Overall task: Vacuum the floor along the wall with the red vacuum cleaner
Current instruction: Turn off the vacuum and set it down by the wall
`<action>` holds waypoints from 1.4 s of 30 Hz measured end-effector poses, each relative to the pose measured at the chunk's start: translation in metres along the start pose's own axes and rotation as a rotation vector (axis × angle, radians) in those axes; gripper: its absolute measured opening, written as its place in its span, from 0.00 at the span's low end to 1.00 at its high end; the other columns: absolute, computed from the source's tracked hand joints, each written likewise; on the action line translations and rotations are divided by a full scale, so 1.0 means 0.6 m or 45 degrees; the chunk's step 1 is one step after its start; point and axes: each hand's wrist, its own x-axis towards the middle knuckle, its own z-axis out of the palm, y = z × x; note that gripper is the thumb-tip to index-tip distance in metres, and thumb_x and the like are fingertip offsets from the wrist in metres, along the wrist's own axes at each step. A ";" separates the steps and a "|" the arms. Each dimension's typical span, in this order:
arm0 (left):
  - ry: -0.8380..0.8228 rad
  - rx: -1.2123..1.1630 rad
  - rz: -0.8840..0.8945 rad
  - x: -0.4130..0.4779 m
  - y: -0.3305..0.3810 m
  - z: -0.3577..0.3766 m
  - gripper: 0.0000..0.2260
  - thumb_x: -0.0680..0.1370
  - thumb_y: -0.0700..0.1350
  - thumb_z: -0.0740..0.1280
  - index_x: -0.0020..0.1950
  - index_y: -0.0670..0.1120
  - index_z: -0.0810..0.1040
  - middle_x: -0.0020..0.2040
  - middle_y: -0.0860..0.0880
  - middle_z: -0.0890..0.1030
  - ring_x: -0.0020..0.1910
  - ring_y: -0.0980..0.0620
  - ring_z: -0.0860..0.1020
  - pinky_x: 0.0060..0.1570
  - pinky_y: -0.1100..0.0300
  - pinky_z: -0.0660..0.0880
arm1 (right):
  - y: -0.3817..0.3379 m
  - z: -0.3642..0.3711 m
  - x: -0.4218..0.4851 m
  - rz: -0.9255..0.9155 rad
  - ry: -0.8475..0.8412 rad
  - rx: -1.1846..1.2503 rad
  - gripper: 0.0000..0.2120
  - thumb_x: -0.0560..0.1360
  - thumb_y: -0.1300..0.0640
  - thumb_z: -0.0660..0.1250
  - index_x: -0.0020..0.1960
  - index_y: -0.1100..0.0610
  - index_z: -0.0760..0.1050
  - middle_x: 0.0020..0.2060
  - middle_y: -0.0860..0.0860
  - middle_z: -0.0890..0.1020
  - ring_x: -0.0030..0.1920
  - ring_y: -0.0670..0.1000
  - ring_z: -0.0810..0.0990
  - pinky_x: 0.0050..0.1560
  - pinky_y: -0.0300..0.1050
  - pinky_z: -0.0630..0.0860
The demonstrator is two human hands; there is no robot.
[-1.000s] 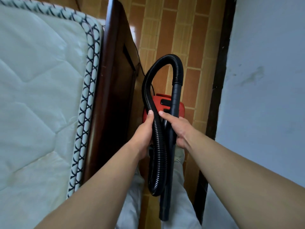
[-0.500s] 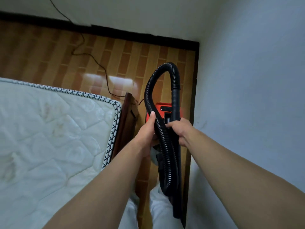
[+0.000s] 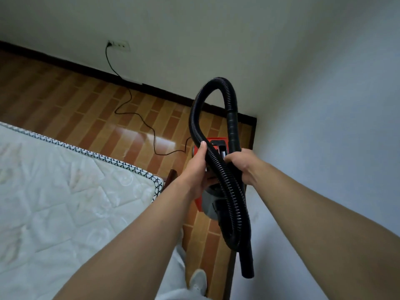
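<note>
Vacuum cleaner (image 3: pixel 208 200) hose (image 3: pixel 195 109), ribbed, looped, in left hand (image 3: pixel 194 167), right hand (image 3: pixel 242 163).

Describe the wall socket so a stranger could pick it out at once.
Find the pale far wall above the dark skirting board that edges the brick-patterned floor. Low on it, toward the left, sits a small white socket plate. It is the only fitting on that wall, and the thin black cord crossing the floor climbs into it.

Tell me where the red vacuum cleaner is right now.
Head view, right of centre: the red vacuum cleaner is behind the black hose, between the left hand and right hand, beside the right-hand wall.
</note>
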 end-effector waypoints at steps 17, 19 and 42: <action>0.081 -0.129 0.086 0.177 0.228 -0.044 0.32 0.80 0.68 0.54 0.68 0.45 0.79 0.64 0.38 0.81 0.66 0.38 0.79 0.68 0.43 0.74 | -0.279 0.032 0.182 -0.064 -0.134 -0.177 0.17 0.72 0.67 0.73 0.59 0.58 0.77 0.51 0.62 0.83 0.48 0.63 0.86 0.51 0.61 0.84; 0.153 -0.148 0.092 0.204 0.253 -0.043 0.32 0.81 0.67 0.53 0.68 0.44 0.79 0.64 0.38 0.82 0.67 0.37 0.78 0.69 0.42 0.73 | -0.313 0.037 0.216 -0.078 -0.152 -0.223 0.17 0.71 0.67 0.73 0.59 0.58 0.78 0.50 0.62 0.84 0.47 0.62 0.86 0.50 0.60 0.84; 0.635 -0.672 0.250 0.394 0.482 -0.035 0.17 0.84 0.56 0.55 0.49 0.46 0.76 0.40 0.44 0.76 0.33 0.48 0.78 0.36 0.53 0.80 | -0.627 0.123 0.482 -0.445 -0.427 -0.835 0.15 0.61 0.67 0.80 0.45 0.57 0.81 0.40 0.55 0.85 0.39 0.55 0.86 0.39 0.44 0.80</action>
